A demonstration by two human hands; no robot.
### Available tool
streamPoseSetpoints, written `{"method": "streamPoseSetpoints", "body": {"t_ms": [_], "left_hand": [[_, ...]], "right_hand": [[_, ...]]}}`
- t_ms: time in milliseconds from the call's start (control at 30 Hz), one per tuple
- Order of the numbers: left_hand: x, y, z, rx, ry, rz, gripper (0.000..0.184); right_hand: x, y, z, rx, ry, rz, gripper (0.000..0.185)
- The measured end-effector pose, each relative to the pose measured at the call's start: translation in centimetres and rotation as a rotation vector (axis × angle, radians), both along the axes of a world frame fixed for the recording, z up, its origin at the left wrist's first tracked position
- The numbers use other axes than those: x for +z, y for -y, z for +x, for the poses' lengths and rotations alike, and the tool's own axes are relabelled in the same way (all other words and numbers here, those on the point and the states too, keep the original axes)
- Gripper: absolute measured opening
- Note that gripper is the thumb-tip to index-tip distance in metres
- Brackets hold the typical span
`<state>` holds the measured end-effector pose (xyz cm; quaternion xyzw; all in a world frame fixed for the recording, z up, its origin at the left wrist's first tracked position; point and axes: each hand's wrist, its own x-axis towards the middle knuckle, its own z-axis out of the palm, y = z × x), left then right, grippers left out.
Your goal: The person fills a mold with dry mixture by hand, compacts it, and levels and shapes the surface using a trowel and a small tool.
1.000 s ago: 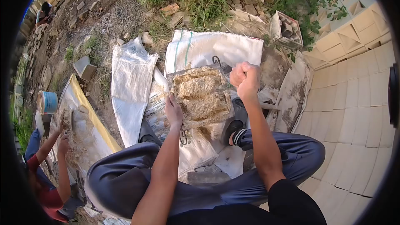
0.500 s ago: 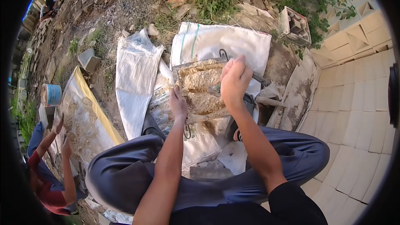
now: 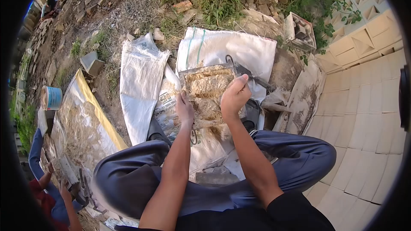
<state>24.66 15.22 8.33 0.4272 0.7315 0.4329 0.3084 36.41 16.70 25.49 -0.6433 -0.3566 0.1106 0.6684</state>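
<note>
A metal mould with wire loops at its edges lies on white sacks between my feet. Crumbly, sandy tan mix fills it in uneven ridges. My left hand grips the left edge of the mould, fingers curled over the rim. Closed into a fist, my right hand is at the mould's right side, thumb uppermost; whatever is inside its fingers is hidden. Just beyond that fist, a dark trowel-like tool lies on the sack.
Stacked cream blocks line the right side. A white sack lies left of the mould, with a yellow-edged sheet farther left. A bucket and a co-worker's arm are at far left. Weeds and rubble lie ahead.
My right fist has moved slightly down and left and turned, showing more of the dark tool. My left hand stays on the mould's edge. The co-worker's hands have moved lower.
</note>
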Motion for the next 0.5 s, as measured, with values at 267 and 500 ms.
{"method": "streamPoseSetpoints", "body": {"t_ms": [267,500], "left_hand": [[2.4,3.0,1.1,-0.683,-0.855,0.327,0.044],[1.2,6.2,3.5,-0.986,-0.884,0.286,0.051]], "right_hand": [[4.6,-0.3,5.2,0.189,-0.51,0.141,0.051],[6.7,0.3,7.5,0.155,-0.516,0.176,0.049]]}}
